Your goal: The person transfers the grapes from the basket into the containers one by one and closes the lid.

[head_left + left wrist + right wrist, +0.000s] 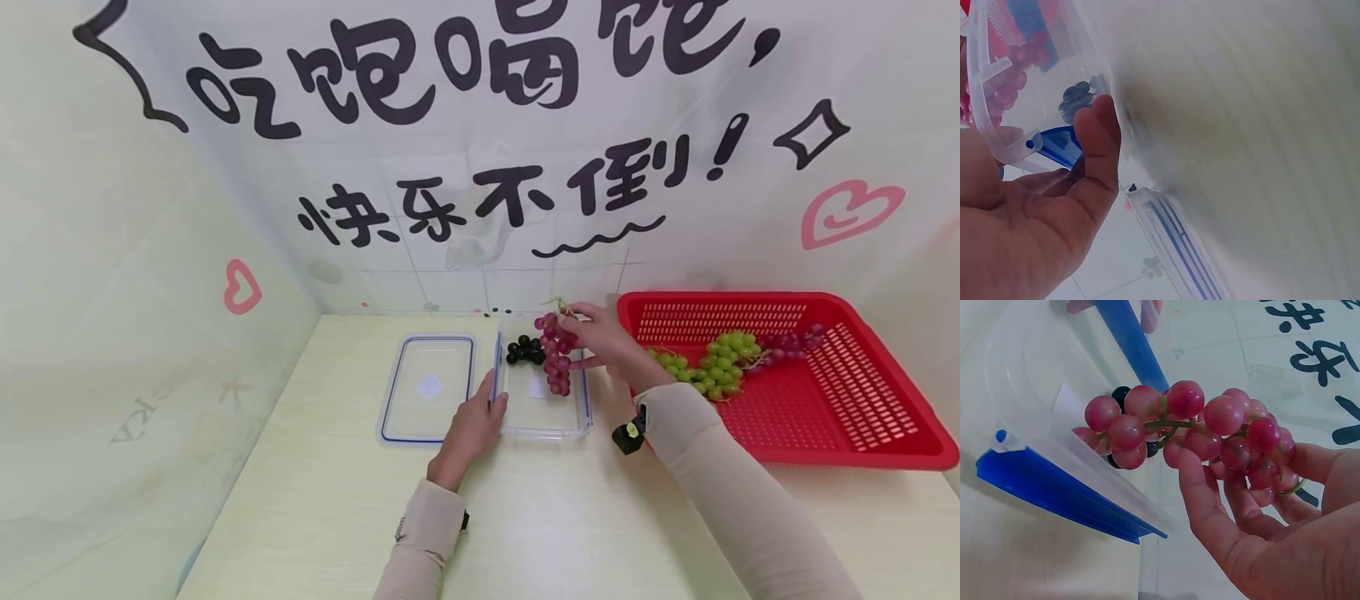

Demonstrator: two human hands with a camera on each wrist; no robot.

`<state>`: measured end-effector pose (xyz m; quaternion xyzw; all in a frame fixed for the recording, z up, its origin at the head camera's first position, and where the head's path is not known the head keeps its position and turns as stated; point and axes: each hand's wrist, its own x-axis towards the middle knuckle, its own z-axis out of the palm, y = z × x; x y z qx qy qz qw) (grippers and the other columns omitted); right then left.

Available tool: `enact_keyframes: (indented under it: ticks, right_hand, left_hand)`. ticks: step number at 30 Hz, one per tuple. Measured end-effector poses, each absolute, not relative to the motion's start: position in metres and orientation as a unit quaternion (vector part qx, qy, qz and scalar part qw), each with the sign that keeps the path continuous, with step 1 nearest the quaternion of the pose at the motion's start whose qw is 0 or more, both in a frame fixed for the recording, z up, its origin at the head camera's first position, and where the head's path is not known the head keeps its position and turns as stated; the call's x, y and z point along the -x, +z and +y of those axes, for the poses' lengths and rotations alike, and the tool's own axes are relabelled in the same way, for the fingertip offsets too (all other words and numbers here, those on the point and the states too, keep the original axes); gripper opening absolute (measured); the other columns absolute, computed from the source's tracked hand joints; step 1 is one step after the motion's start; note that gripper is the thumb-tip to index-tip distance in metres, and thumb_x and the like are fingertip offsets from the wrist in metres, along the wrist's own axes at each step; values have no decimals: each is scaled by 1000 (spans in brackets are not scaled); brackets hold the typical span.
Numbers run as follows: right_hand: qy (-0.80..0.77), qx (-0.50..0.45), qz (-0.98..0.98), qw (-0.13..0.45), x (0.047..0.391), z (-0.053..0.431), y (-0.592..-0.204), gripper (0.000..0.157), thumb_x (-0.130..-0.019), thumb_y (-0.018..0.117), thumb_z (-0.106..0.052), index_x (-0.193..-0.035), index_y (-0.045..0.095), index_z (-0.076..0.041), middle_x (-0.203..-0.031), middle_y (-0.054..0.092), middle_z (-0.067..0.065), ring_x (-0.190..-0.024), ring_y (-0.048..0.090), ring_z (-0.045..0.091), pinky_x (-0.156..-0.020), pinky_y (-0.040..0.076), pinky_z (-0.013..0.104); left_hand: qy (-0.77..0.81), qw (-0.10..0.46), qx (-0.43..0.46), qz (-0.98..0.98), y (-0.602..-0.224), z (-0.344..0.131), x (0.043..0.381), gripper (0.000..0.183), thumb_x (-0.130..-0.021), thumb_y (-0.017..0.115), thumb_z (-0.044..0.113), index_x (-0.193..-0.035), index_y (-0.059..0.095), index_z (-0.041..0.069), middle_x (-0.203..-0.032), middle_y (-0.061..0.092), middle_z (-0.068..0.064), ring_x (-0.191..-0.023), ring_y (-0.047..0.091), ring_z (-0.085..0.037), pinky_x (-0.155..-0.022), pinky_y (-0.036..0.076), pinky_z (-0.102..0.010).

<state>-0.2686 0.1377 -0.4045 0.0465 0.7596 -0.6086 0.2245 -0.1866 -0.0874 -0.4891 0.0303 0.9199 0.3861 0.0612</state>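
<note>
My right hand (pixel 600 337) holds a bunch of red grapes (pixel 557 367) by its upper end. In the right wrist view, the fingers curl round the red grapes (pixel 1200 422), which hang over a clear plastic food container (pixel 542 425) with blue side latches. A small bunch of black grapes (pixel 525 350) lies inside at the back left. My left hand (pixel 477 423) grips the container's left side. Seen from the left wrist, its fingers lie against the outside wall, beside a blue latch (pixel 1060 145), with the thumb near the rim.
A clear lid (pixel 427 417) with a blue seal lies left of the container. To the right stands a red plastic basket (pixel 810 417) with green grapes (pixel 723 362) and dark red grapes (pixel 791 343). A printed cloth (pixel 465 167) hangs behind the table (pixel 315 500).
</note>
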Motion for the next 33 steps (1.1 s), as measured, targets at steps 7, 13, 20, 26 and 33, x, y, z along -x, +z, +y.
enact_keyframes:
  ticks: [7,13,20,26,33]
  right_hand:
    - [-590,-56,767,245,265,135,-408,45,-105,48,-30,-147,42,-14,-137,50,20,-121,53,36,-87,57,45]
    - [-585,-59,771,242,265,133,-412,44,-105,48,-27,-146,43,-11,-134,52,20,-110,57,31,-89,55,48]
    - [-577,-63,784,219,268,131,-417,45,-105,48,-25,-147,41,-10,-132,53,21,-102,60,29,-88,56,47]
    - [-552,-64,806,205,271,130,-417,42,-104,50,-24,-143,45,-9,-129,55,21,-96,64,31,-85,58,45]
    - [-518,-74,830,196,275,129,-421,39,-101,56,-20,-137,52,-4,-123,61,22,-97,69,35,-77,60,39]
  left_hand:
    - [385,58,-34,920,-490,-87,187,58,-106,43,31,-155,30,5,-134,59,-26,-124,56,-42,-102,45,-54]
    - [386,60,-31,920,-491,-87,187,58,-105,44,31,-155,30,5,-134,59,-26,-124,56,-42,-102,45,-54]
    - [386,62,-27,920,-490,-87,187,58,-105,44,32,-156,30,7,-135,58,-26,-125,55,-42,-103,44,-54]
    - [389,61,-30,919,-489,-86,186,58,-105,44,33,-156,30,8,-133,59,-26,-121,59,-40,-102,45,-54]
    - [393,57,-36,917,-489,-86,188,57,-105,44,30,-156,31,7,-133,58,-28,-118,60,-39,-100,45,-54]
